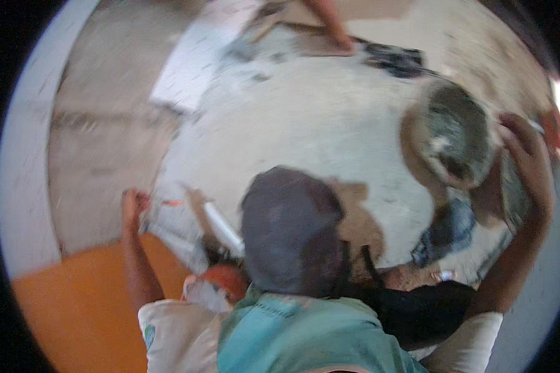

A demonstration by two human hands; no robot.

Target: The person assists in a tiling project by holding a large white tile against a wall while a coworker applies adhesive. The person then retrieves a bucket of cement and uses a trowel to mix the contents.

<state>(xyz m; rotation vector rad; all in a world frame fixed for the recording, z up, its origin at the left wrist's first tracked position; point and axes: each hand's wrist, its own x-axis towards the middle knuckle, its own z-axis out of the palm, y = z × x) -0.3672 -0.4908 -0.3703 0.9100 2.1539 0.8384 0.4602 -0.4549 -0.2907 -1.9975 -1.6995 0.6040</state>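
On the right, my right hand point(521, 138) grips the rim of a round grey bucket point(428, 130), with wet grey mortar point(451, 121) inside. Its thumb and fingers are closed at the bucket's edge. Over on the left, my left hand point(135, 202) is held out with curled fingers. Blur hides what it holds, if anything. A small orange piece point(172, 202) shows just beside it. Farther right lies a slim white bar point(224, 227). A rounded dark grey cap-like shape point(292, 233) covers the middle, in front of a teal shirt point(311, 329).
Another person's hand point(341, 38) reaches in from the top, at a brownish flat piece point(317, 46). Near it lies a black bundle point(395, 60). A white panel point(199, 56) rests at upper left. An orange sheet point(93, 304) spans the lower left; a dark blue-grey cloth-like thing point(448, 230) lies below the bucket.
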